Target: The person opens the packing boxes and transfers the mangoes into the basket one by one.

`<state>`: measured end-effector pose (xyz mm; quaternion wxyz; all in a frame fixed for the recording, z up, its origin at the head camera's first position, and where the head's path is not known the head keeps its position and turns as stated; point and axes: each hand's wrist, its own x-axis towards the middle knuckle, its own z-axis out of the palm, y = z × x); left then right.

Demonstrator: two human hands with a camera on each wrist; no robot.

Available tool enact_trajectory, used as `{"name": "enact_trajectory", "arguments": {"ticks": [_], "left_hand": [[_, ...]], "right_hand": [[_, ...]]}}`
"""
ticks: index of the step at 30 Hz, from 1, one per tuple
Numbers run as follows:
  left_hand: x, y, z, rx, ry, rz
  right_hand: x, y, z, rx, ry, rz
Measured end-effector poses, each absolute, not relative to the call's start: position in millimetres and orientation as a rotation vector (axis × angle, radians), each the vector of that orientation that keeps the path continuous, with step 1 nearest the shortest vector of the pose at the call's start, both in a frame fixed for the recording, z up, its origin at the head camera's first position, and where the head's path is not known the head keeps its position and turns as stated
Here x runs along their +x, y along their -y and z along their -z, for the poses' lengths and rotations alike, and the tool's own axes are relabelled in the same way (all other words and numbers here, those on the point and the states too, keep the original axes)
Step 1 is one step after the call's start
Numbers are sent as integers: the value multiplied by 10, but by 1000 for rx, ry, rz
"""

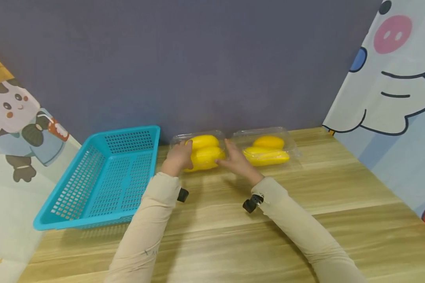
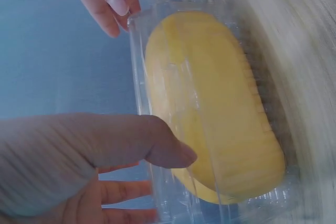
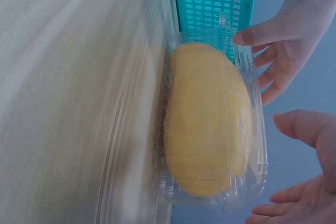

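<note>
A clear plastic clamshell box with plump yellow fruit-like pieces stands against the grey backing. My left hand is at its left end; in the left wrist view the thumb lies over the lid's edge, with straight fingers behind. On the box's right side, my right hand has thumb and fingers spread; the right wrist view shows a gap between this hand and the box. A second clear box with yellow pieces is just beyond the right hand.
A turquoise perforated basket stands on the wooden table, left of the boxes. The grey backing rises right behind them. Cartoon-printed panels flank the table.
</note>
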<state>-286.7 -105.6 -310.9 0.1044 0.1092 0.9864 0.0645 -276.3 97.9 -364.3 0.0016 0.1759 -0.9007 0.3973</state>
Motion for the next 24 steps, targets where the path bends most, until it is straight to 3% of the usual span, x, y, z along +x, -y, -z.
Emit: {"name": "enact_trajectory", "arguments": {"ticks": [24], "left_hand": [[-2882, 1053, 3292, 306, -2976, -51]], "right_hand": [[-2769, -877, 3758, 444, 2832, -1183]]}}
